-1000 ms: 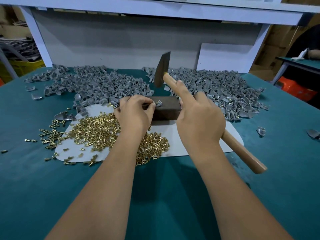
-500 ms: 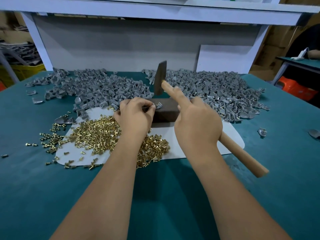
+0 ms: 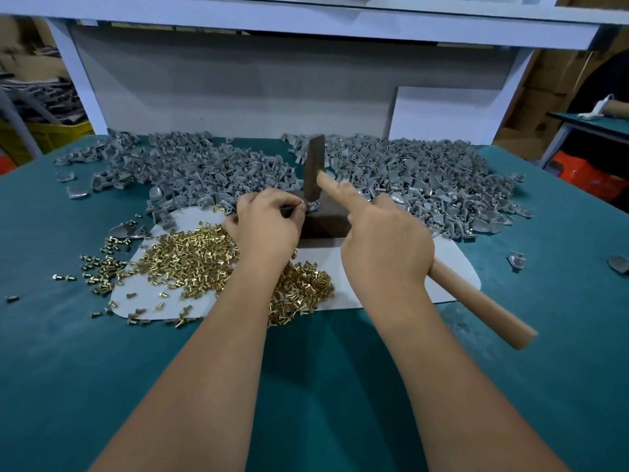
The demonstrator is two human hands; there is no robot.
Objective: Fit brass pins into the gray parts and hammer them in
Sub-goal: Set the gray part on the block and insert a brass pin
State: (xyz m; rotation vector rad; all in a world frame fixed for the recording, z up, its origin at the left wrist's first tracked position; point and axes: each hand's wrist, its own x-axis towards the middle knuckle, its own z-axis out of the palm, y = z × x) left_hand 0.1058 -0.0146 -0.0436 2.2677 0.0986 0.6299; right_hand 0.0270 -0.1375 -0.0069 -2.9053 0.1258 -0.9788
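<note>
The left hand (image 3: 267,226) pinches 1 gray part (image 3: 313,206) on the near-left top edge of the dark block (image 3: 328,219), fingers curled around it, and I cannot tell if a brass pin already sits in it. The right hand (image 3: 386,243) grips the hammer (image 3: 315,165) by its wooden handle, index finger stretched along it. The hammer head stands directly above the part, nearly touching, its handle running near-right, so I judge the strike must fall straight down, just right of the pinching fingertips (image 3: 299,207).

- The left hand (image 3: 267,226) covers part of the dark block (image 3: 328,221) — the small gray part (image 3: 313,206) there is too tiny to make out.
- The hammer (image 3: 315,168) handle's middle hides inside the right hand (image 3: 386,247).
</note>
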